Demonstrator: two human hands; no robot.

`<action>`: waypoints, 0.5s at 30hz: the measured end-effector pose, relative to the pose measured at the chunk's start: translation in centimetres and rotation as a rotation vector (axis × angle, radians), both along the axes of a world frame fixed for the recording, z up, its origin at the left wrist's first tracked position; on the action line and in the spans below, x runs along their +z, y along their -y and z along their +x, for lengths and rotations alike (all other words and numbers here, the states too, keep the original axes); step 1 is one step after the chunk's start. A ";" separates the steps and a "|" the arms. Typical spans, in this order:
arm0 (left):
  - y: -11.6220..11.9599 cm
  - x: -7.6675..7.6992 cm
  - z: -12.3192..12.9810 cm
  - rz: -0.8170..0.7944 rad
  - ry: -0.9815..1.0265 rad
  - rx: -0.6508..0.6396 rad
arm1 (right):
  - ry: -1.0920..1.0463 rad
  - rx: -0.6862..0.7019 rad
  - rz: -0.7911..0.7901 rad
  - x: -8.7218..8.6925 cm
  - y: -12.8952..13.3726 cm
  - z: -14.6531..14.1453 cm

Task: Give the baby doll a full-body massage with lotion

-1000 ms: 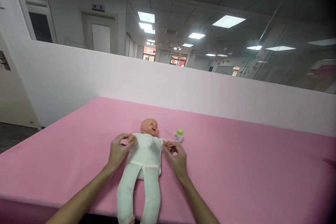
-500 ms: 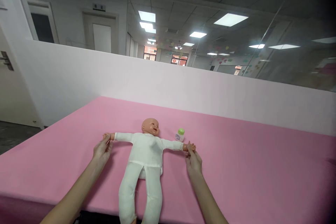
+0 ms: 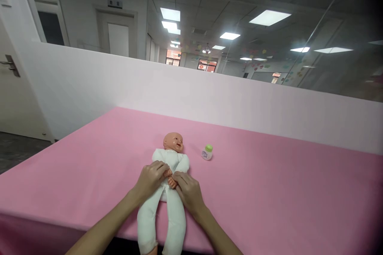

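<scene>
A baby doll (image 3: 173, 206) in a white cloth suit lies on its back on the pink-covered table (image 3: 269, 191), its head towards the far side and its legs reaching the near edge. My left hand (image 3: 152, 179) is closed around the doll's arm on the left, near the wrist. On the other side, my right hand (image 3: 189, 191) grips the doll's other arm. Both of the doll's small hands meet over its belly, with its elbows bent. My fingers partly cover its forearms.
A small jar with a green lid (image 3: 207, 152) stands on the table to the right of the doll's head. Behind the table runs a low white wall (image 3: 209, 95) with glass above it. A door (image 3: 18, 95) is at the far left.
Both my hands have moved inward from the sides, bringing the doll's outstretched arms together over its belly. The jar stays beside the doll; the view has shifted slightly.
</scene>
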State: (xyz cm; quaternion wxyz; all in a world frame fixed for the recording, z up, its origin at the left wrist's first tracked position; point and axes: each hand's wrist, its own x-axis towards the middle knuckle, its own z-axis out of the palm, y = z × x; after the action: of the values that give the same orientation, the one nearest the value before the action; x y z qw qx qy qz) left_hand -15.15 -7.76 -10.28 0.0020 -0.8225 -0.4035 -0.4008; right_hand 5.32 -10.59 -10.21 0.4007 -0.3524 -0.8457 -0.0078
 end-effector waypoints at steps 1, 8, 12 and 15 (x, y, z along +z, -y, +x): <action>0.0 0.3 -0.1 -0.016 0.024 0.005 | -0.039 0.005 -0.024 0.3 -0.2 0.3; -1.7 3.4 -4.7 -0.439 1.020 0.278 | -1.029 -0.352 -0.370 3.4 -3.2 6.6; -3.2 2.5 -8.4 -0.760 1.538 0.389 | -1.481 -0.460 -0.604 1.8 -4.3 10.6; -4.0 1.1 -9.9 -0.849 1.766 0.442 | -1.638 -0.471 -0.754 0.0 -4.1 11.7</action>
State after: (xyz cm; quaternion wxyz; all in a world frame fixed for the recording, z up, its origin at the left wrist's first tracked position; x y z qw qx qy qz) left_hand -25.01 -3.75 -9.21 -0.5175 -0.0698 -0.5135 -0.6809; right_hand 17.01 -6.45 -10.19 0.7197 -0.5172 -0.1526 0.4373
